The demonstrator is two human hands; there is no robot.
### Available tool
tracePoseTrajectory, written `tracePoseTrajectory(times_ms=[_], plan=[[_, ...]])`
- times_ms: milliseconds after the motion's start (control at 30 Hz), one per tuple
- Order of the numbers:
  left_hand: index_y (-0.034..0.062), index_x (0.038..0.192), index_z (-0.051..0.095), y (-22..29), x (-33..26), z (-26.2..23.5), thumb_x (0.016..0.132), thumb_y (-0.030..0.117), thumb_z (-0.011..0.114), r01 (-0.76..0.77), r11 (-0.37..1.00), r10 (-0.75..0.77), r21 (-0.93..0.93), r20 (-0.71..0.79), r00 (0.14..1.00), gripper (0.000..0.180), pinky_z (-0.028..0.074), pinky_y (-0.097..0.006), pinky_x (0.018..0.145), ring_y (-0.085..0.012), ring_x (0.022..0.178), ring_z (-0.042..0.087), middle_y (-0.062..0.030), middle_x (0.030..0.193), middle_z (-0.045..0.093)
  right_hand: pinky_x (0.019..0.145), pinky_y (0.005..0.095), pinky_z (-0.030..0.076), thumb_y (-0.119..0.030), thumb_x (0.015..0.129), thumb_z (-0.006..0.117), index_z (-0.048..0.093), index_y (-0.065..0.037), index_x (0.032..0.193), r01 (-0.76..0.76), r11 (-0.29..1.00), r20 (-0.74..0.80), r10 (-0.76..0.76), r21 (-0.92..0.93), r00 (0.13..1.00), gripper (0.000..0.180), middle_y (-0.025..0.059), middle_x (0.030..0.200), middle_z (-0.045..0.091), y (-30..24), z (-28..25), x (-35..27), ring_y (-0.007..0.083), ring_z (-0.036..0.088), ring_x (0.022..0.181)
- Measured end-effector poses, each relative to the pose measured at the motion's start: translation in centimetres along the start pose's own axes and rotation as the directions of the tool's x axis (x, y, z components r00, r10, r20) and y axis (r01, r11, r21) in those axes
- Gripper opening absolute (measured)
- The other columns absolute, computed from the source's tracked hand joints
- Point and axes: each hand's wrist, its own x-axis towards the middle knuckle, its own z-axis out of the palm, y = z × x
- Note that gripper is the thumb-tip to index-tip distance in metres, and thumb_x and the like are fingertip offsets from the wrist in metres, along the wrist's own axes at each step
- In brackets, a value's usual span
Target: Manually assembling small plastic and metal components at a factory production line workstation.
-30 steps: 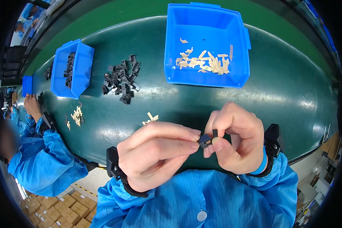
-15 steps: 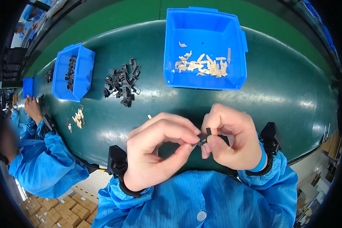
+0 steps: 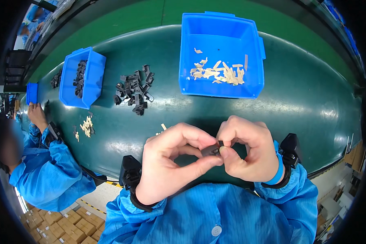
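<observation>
Close to my body, my left hand (image 3: 177, 158) pinches a small black plastic part (image 3: 210, 150) between thumb and fingertips. My right hand (image 3: 250, 150) meets it from the other side, its thumb and forefinger closed on a thin black strip (image 3: 221, 143) at the part's edge. Whether strip and part are joined I cannot tell. A loose pile of similar black plastic parts (image 3: 138, 99) lies beyond my left hand. Just past my left knuckles, a few small cream strips (image 3: 163, 127) show, partly hidden by the hand.
Ahead stands a blue bin (image 3: 221, 90) with cream strips (image 3: 227, 75) inside. Another blue bin (image 3: 94, 87) at the left holds black parts. Cream scraps (image 3: 86, 126) lie near it on the green table (image 3: 297, 97). A co-worker in blue (image 3: 53, 175) sits at my left.
My left hand has shifted slightly right and turned the black part so that a broader face shows. The right hand keeps its pinch. The view has shifted a little.
</observation>
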Motion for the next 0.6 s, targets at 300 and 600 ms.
tracePoseTrajectory(times_ms=[300,600], plan=[[-0.0012,0.092,0.062,-0.27,-0.05,-0.41,0.072,-0.010,0.074,-0.253,0.949,0.261,0.188,-0.019,0.965,0.025,0.053,-0.026,0.070,-0.0171,0.081,0.065,-0.0117,0.090,0.065,0.056,0.0223,0.041,0.002,0.084,0.056,0.052,-0.001,0.082,0.099,0.989,-0.009,-0.098,0.108,0.995,0.005,0.0021,0.071,0.052,0.31,0.07,0.06,0.0062,0.048,0.062],[0.0028,0.087,0.065,-0.88,0.20,-0.70,0.061,-0.008,0.078,-0.672,0.560,0.705,0.485,0.149,0.694,0.031,0.054,-0.030,0.059,-0.0240,0.071,0.065,-0.0109,0.088,0.065,0.059,0.0217,0.043,-0.005,0.089,0.062,0.053,-0.001,0.092,0.097,0.950,-0.029,-0.092,0.298,0.995,0.011,0.0029,0.081,0.053,0.48,0.12,-0.11,0.0064,0.053,0.068]])
